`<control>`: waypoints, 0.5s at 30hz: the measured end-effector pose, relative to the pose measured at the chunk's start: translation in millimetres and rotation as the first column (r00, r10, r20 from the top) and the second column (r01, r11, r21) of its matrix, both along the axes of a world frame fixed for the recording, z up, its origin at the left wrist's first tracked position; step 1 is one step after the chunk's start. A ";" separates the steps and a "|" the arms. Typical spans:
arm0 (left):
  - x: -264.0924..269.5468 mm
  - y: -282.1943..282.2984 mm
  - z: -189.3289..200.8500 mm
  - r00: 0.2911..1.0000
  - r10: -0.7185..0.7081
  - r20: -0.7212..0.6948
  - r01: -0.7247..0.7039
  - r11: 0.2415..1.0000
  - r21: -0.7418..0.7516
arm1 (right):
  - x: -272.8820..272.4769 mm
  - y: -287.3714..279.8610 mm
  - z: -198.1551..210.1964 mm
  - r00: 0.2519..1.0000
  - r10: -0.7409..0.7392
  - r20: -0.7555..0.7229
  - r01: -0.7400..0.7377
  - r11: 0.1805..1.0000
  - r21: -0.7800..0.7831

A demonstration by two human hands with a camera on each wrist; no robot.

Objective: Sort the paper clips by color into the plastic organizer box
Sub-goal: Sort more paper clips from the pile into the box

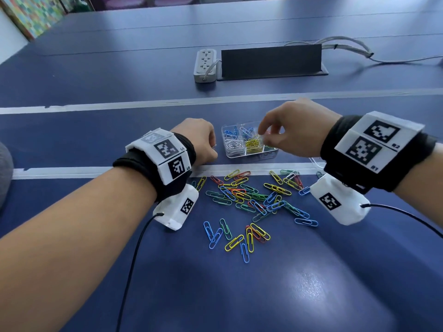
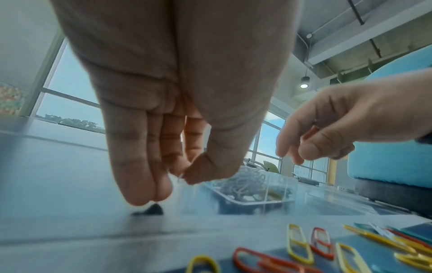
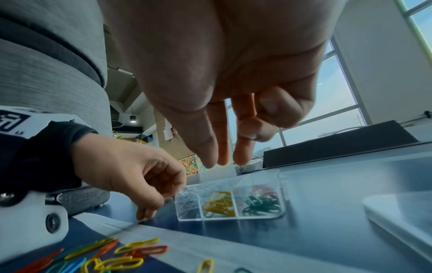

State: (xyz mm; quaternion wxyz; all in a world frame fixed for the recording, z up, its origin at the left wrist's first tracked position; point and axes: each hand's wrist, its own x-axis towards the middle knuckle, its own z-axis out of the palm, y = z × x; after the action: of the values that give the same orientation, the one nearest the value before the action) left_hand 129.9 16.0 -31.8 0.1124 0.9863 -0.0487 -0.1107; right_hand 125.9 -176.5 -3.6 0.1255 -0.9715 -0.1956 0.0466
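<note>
The clear plastic organizer box (image 1: pixel 273 153) sits on the blue table, with blue, white, yellow (image 3: pixel 218 204), green (image 3: pixel 260 205) and red clips in separate compartments. My left hand (image 1: pixel 213 149) hangs just left of the box, thumb and fingers pinching a white paper clip (image 2: pixel 181 176) next to the white compartment. My right hand (image 1: pixel 262 140) hovers over the box's middle. In the right wrist view its thumb and first fingers (image 3: pixel 242 157) point down straight with nothing between them. A loose pile of mixed-color clips (image 1: pixel 251 197) lies in front of the box.
The box's clear lid (image 3: pixel 397 221) lies right of the box. A grey power strip (image 1: pixel 205 65) and a black cable housing (image 1: pixel 271 62) stand further back. White tape lines (image 1: pixel 72 170) cross the table. Wrist-camera cables trail toward me.
</note>
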 end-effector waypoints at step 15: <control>18.0 -21.4 2.9 0.977 -0.006 0.211 0.033 0.992 -0.124 | -12.2 -15.2 -6.2 1.000 -0.011 -0.028 0.011 1.000 0.012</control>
State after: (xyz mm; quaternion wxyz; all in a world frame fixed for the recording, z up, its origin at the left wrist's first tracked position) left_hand 147.9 -5.4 -28.9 0.1678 0.9828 -0.0768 -0.0036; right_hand 113.8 -191.7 -9.8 0.1344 -0.9710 -0.1889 0.0582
